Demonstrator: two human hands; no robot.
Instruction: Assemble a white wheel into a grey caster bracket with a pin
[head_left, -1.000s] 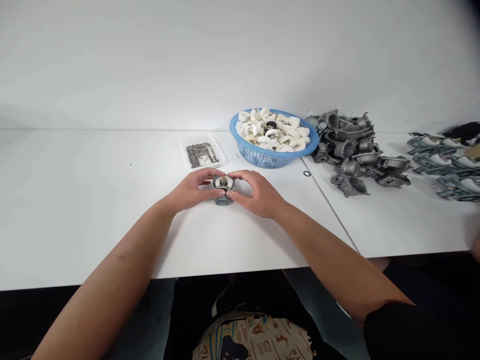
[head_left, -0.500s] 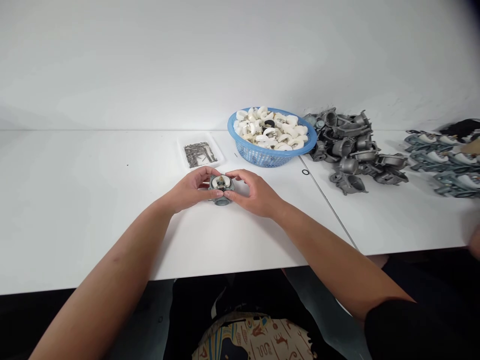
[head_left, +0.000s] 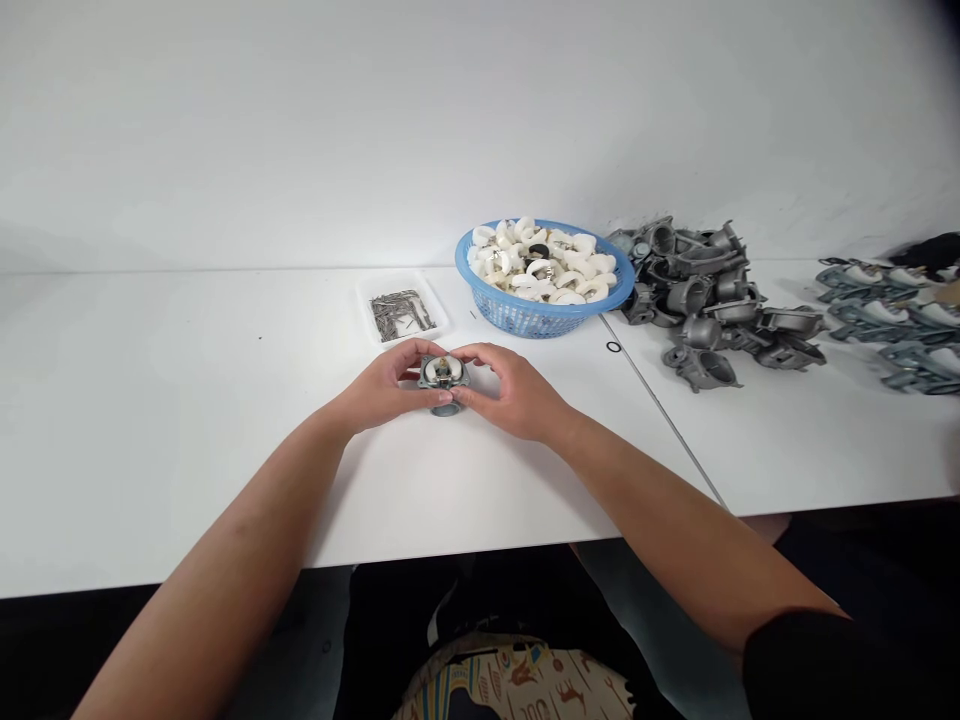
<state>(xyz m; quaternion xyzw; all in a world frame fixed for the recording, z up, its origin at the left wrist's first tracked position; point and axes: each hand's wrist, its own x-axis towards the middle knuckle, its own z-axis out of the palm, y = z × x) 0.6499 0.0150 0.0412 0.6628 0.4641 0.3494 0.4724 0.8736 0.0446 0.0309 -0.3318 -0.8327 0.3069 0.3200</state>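
Observation:
Both of my hands grip one small grey metal carburetor body that rests on the white table. My left hand curls round its left side, thumb and fingers pinching it. My right hand wraps its right side, fingertips on the top. A white part with a brass piece shows on top of the body between my thumbs.
Behind my hands lies a clear tray of small metal pins. A blue basket holds several white plastic floats. A heap of grey metal castings lies to its right, with more assembled bodies at the far right. A black O-ring lies loose.
My hands stay on the body in the same place. The view has shifted slightly; nothing else has visibly moved.

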